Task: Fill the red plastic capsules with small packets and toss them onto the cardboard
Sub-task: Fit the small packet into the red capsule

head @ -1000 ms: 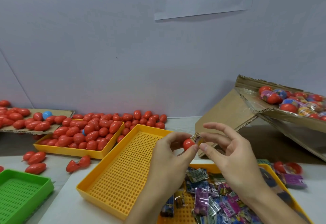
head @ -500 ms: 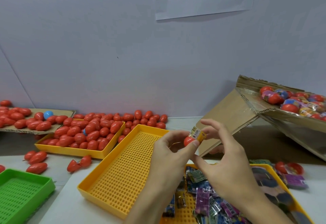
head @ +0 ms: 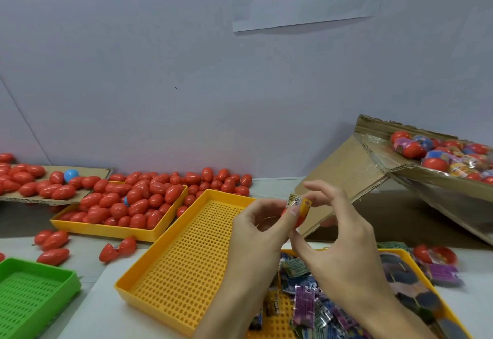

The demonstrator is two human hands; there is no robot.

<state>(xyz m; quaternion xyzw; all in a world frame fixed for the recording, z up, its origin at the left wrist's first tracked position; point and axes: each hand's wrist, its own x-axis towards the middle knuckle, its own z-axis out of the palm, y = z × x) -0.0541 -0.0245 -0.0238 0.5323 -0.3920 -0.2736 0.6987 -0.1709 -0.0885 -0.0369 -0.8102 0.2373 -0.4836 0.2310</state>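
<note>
My left hand [head: 257,234] grips a red capsule half [head: 298,220], mostly hidden behind its fingers. A small yellow packet [head: 298,202] sticks out of the capsule's top. My right hand [head: 337,242] pinches that packet with thumb and forefinger, its other fingers spread above. Both hands hover over the near edge of an empty yellow perforated tray [head: 184,261]. Loose packets [head: 306,304] lie in a second yellow tray below my hands. The tilted cardboard [head: 344,173] stands at right, its upper flap holding filled capsules [head: 437,154].
A yellow tray [head: 106,228] heaped with red capsules sits at left, with more spilled behind it and on flat cardboard [head: 88,171]. A green tray [head: 34,293] lies at bottom left. An open capsule [head: 437,254] and purple packet [head: 445,274] lie at right.
My right hand has pushed the packet further down into the capsule half, its fingers curling over the top. Both hands stayed in nearly the same place.
</note>
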